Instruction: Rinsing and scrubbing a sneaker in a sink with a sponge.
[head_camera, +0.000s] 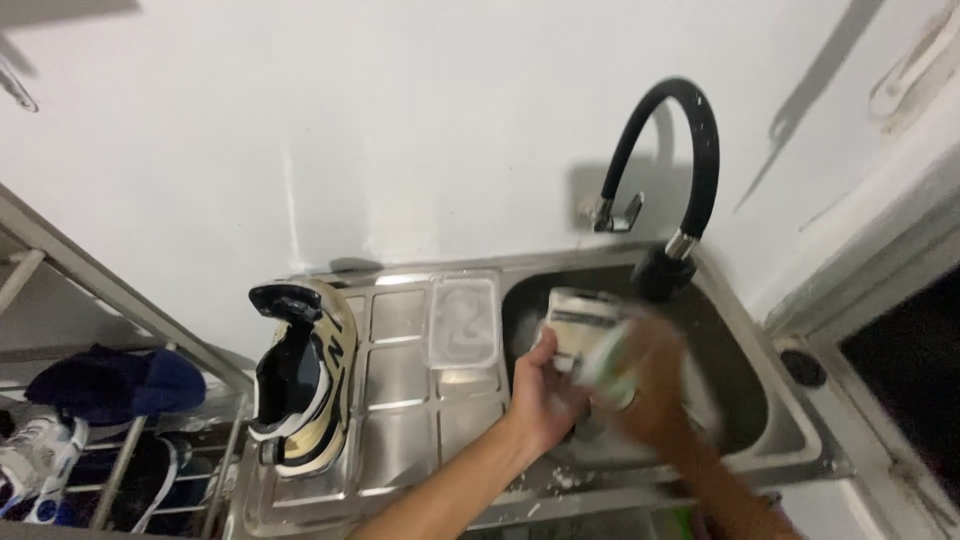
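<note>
Two hands are at work over the sink (790, 440), and it is a shoe (585, 335) getting a scrub. The left hand (545, 385) clamps the pale shoe from the near side, fingers wrapped round its lower edge, tilting it up under the black tap (670, 265). The right hand (650, 385) is a blur, so I cannot tell whether it is closed on a brush or cloth; it sits hard against the shoe's right side, touching it. The shoe hangs over the bowl, between both hands, just below the spout. To do this well, I'd say: keep the left grip firm and low so the shoe does not twist, keep it inside the bowl so splashes stay in, and turn it bit by bit to reach every panel. On the drainboard to the left, the other shoe (300, 385) lies on its side, well apart, with a clear tub (462, 322) between it and the bowl.
</note>
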